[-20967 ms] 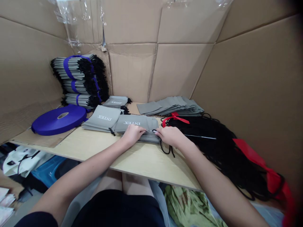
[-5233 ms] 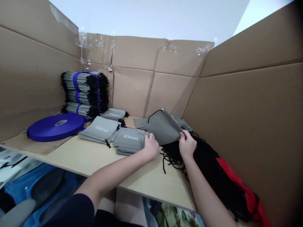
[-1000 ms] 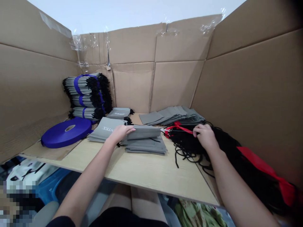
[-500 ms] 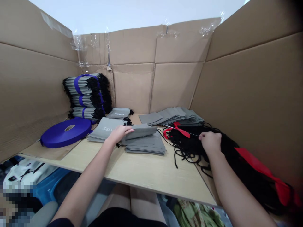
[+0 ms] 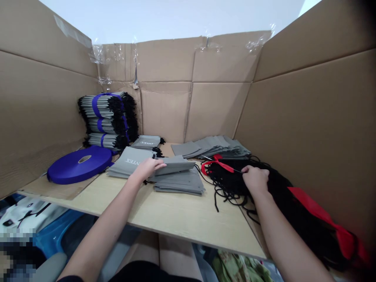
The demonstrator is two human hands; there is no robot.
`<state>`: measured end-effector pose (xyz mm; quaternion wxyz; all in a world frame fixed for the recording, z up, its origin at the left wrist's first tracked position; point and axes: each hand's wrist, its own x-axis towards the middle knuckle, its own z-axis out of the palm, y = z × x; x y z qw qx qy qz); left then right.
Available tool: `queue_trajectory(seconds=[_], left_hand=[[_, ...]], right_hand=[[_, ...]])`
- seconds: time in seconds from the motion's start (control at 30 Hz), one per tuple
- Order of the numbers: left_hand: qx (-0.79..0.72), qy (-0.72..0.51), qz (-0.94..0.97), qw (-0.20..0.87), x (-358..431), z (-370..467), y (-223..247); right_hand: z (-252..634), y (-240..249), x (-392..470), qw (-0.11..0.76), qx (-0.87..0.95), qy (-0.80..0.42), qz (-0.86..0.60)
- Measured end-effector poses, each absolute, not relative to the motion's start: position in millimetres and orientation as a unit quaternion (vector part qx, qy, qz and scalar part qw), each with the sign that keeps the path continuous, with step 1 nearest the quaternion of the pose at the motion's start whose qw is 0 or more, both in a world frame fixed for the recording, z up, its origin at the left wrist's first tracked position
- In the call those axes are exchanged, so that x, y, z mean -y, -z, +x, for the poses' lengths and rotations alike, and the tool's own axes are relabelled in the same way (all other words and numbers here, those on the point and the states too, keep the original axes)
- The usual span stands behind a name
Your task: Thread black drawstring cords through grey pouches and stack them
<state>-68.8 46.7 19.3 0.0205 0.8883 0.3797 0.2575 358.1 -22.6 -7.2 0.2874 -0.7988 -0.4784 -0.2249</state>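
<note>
My left hand [image 5: 147, 168] is closed on the edge of a grey fabric pouch [image 5: 179, 165], raised a little over a stack of grey pouches [image 5: 179, 184]. Just left of that hand lies another stack of printed pouches [image 5: 129, 158], its top one lettered "INTEX". In my right hand [image 5: 256, 179] is a thin metal rod [image 5: 207, 158], pinched at its near end and pointing left toward the held pouch. The rod crosses in front of a bundle of black cords [image 5: 226, 178] tied with a red ribbon [image 5: 225, 166]. A black cord runs near the pouch's right end.
Cardboard walls [image 5: 164, 105] enclose the wooden table [image 5: 173, 211]. At left stand pouch bundles [image 5: 101, 125] strapped in purple, behind a purple ribbon roll [image 5: 80, 166]. More grey pouches [image 5: 214, 147] are fanned out at the back. A second red tie [image 5: 317, 211] lies on the cords.
My right hand has moved slightly left with the rod. My left hand keeps hold of the pouch in nearly the same place. The camera view has shifted a little.
</note>
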Motion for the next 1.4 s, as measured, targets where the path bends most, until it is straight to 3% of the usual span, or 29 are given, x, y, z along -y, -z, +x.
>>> queue_trajectory(seconds=[0.17,0.37,0.5,0.77,0.97,1.13,1.4], left_hand=[[-0.404,-0.223,0.887,-0.020,-45.6,-71.3,-22.3],[-0.483,-0.171,0.846,-0.149,-37.0,-60.4,-17.2],[-0.415,-0.161,0.864,-0.234,-31.2,-36.5,-7.5],[-0.271,-0.143,0.932,-0.193,-36.2,-9.4,-4.7],[-0.392,-0.253,0.870,-0.158,-35.3,-17.6,-20.1],[-0.500,-0.250,0.820,-0.119,-42.8,-31.7,-24.3],[-0.502,-0.250,0.818,-0.129,-40.7,-34.3,-20.7]], right_hand=[[331.9,2.6,17.7,0.298,0.496,0.261,-0.773],[318.2,11.2,4.8,0.254,0.586,0.227,-0.735],[324.2,16.8,4.6,0.239,0.581,0.217,-0.747],[318.0,3.0,16.4,0.266,0.555,0.263,-0.743],[297.9,-26.0,36.6,0.306,0.632,0.332,-0.630],[291.1,-38.8,47.1,0.307,0.674,0.362,-0.566],[286.5,-42.7,52.3,0.289,0.706,0.341,-0.550]])
